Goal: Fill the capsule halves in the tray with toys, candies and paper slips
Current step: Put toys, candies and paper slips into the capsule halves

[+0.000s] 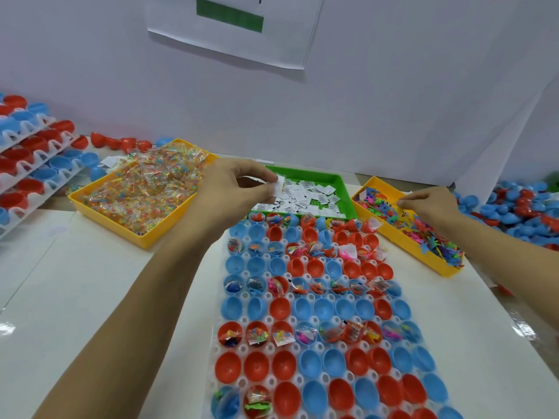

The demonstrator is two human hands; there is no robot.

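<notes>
- Capsule tray [239, 382] sat on the counter [90, 282] front and center, red and blue halves [282, 365] open side up; alternating rows were filled, the rows between bare.
- Left hand [239, 186] was over the green tray [344, 189], just behind the capsule tray; its grip was narrow, thumb and fingers pinching a white paper slip [279, 186].
- Loose paper slips [308, 196] lay in the green tray.
- Right hand [429, 204] was over the yellow toy tray [402, 237] on the right, fingers curled into the small colored toys [423, 231]; can't tell what it held.
- Yellow candy tray [127, 228] with wrapped candies [145, 189] was on the left.
- Stacked capsule trays [30, 152] were far left, loose capsule halves [514, 207] far right.
</notes>
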